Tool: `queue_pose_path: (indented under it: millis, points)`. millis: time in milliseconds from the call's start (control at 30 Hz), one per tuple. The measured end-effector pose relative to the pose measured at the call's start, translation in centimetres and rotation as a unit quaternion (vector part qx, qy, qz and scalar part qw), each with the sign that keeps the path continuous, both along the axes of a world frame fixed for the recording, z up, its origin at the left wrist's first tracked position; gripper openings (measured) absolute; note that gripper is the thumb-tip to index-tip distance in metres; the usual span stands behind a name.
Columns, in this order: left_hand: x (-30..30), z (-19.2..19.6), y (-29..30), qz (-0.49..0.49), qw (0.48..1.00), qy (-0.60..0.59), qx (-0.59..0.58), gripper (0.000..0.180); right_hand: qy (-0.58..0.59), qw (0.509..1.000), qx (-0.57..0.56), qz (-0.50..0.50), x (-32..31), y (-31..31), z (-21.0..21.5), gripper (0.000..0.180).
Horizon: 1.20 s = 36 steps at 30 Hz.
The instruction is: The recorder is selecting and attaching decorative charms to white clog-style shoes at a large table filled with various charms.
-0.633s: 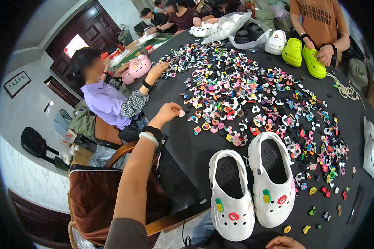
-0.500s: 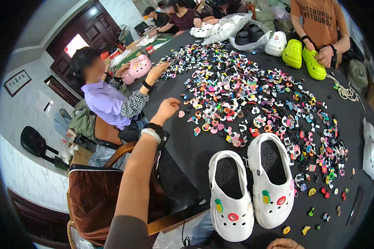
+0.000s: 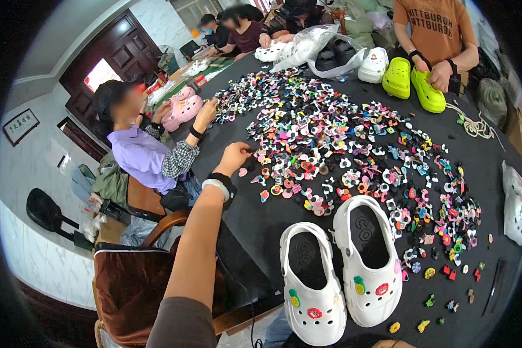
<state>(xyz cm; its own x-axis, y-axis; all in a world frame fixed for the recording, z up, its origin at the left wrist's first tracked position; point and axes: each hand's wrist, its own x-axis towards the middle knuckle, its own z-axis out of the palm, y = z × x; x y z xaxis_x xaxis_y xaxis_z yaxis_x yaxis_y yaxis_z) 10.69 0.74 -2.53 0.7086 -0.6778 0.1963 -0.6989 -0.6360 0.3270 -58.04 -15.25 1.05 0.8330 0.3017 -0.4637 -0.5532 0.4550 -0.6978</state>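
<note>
Currently my left hand (image 3: 233,158), fingers curled together as if pinching something too small to identify, rests at the left edge of the shoe-charm pile (image 3: 354,151) on the black counter (image 3: 261,232), with the charms spreading rightward and the white clogs (image 3: 342,267) nearer me.

Clear plastic bag (image 3: 316,46): crumpled and open, lying at the far end of the black counter (image 3: 255,232), with dark shoes inside and white ones beside it. White plastic bag (image 3: 515,200): soft, rounded, at the counter's right edge, partly cut off by the picture's rim. Framed sign (image 3: 21,126): rectangular, dark frame with a light panel, hung on the pale tiled wall at far left. Clear plastic wrapping (image 3: 91,217): a small crumpled bundle by the black chair at lower left; its contents cannot be made out.
</note>
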Motion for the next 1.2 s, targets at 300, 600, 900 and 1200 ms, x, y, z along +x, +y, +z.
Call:
queue_pose_path:
  millis: [300, 600, 900, 1200]
  points:
    - [0.7, -1.2, 3.3, 0.075, 0.988, 0.066, -0.118, 0.021, -0.018, 1.000, -0.007, -0.002, 0.4, 0.1, 0.0, 0.028]
    - [-1.7, 0.0, 0.1, 0.057, 0.994, 0.067, -0.066, 0.028, -0.005, 1.000, -0.010, -0.014, 0.2, 0.3, 0.3, 0.024]
    - [-2.4, 0.6, 1.6, 0.116, 0.931, 0.271, -0.215, 0.027, -0.014, 1.000, -0.011, -0.013, 0.2, 0.1, 0.1, 0.025]
    - [-3.7, 0.1, 2.3, 0.110, 0.934, 0.246, -0.233, 0.020, -0.013, 0.999, -0.030, -0.014, 0.2, 0.5, 0.3, 0.027]
